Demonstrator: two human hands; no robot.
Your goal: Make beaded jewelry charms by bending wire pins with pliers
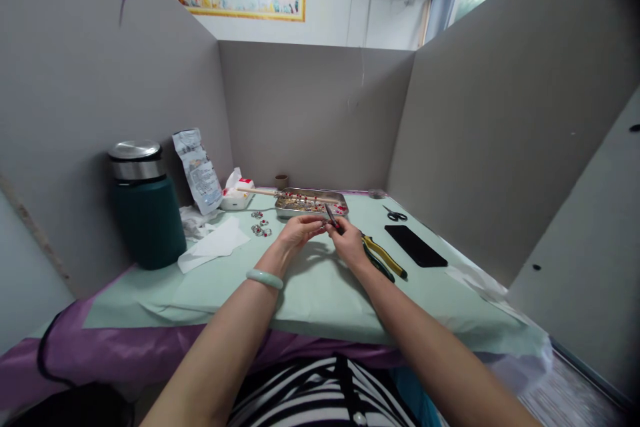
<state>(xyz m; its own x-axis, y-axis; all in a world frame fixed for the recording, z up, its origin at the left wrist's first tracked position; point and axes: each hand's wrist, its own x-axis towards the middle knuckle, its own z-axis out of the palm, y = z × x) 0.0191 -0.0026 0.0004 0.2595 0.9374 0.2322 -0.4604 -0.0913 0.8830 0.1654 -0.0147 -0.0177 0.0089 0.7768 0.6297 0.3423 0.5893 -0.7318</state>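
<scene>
Over the table, my left hand [300, 232] has its fingers closed in a pinch, with a jade-coloured bangle [265, 278] on the wrist. What is in that pinch is too small to name. My right hand [347, 240] meets it fingertip to fingertip and is closed on a dark pointed tool [329, 213], whose tip points up and away. Just right of this hand are pliers with yellow and dark green handles [385, 256]; their jaws are hidden. Beyond both hands stands a metal tray [313, 213] of small red and gold beads. Several ring-like red and silver pieces [260, 229] lie left of my left hand.
A wooden stick [260, 191] with red pieces rests across the tray. Scissors [396, 215] and a black phone-like slab [416, 245] lie right. At left stand a green flask [147, 213], a foil pouch [199, 173], white paper [213, 247] and a tissue pack [237, 195]. Grey partitions [315, 113] enclose the table.
</scene>
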